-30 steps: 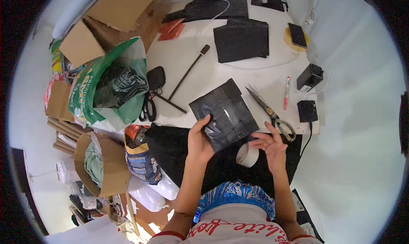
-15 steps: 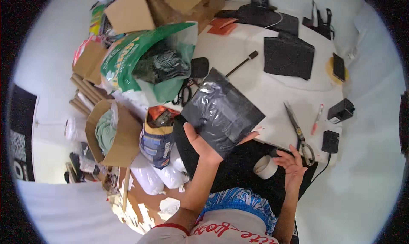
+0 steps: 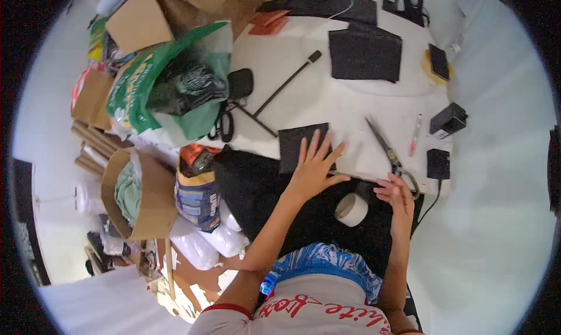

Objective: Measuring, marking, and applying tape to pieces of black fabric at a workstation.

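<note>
A flat black square package (image 3: pixel 302 149) lies at the front edge of the white table. My left hand (image 3: pixel 312 168) rests over it with fingers spread, the fingertips on its right part; it grips nothing. My right hand (image 3: pixel 398 197) hovers at the table's front edge, fingers loosely apart and empty. Close to those fingers are the handles of large metal scissors (image 3: pixel 390 152), whose blades point away from me. Left of my right hand, a roll of tape (image 3: pixel 351 210) sits on a black cloth or surface over my lap area.
A green and white bag (image 3: pixel 140 92) stuffed with black plastic packages stands at the left. Beyond my left hand lies a black T-shaped tool (image 3: pixel 280 89). Folded black pieces (image 3: pixel 365 54), a red pen (image 3: pixel 415 136) and a black box (image 3: pixel 449 121) occupy the right side. An open carton (image 3: pixel 158 194) holds green cloth.
My left hand has lowered the black package from mid-air onto the table edge and loosened its hold. The view has shifted. My right hand stays near the scissor handles.
</note>
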`<action>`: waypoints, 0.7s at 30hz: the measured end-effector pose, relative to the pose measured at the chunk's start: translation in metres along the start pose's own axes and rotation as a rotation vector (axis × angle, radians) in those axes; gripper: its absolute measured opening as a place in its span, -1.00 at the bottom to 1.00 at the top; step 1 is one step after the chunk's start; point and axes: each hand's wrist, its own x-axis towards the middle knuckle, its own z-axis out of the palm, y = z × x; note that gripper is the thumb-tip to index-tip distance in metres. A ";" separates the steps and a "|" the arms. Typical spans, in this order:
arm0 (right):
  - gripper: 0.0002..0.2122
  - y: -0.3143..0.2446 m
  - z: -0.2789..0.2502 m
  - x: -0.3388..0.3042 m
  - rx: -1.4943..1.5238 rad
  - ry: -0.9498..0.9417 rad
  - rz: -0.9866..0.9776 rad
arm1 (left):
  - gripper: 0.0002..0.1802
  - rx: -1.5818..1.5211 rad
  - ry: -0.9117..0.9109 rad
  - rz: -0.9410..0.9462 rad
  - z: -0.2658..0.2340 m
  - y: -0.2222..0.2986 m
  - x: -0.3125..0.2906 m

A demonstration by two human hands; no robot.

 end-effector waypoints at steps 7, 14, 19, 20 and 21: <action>-0.74 -0.003 -0.052 0.038 -0.492 0.323 -0.072 | -0.42 0.183 0.125 -0.265 0.020 -0.012 -0.030; -0.70 0.040 -0.061 0.115 -1.139 0.506 -0.125 | -0.48 0.231 0.005 -0.280 0.011 0.001 -0.028; -0.74 0.028 -0.051 0.131 -1.263 0.436 0.009 | -0.47 0.100 0.037 -0.259 0.001 -0.020 -0.018; -0.74 0.026 -0.054 0.129 -1.263 0.435 -0.001 | -0.50 0.160 0.092 -0.183 -0.006 -0.025 -0.011; -0.73 0.018 -0.054 0.126 -1.167 0.402 -0.032 | -0.54 0.226 0.147 -0.107 -0.013 -0.031 -0.007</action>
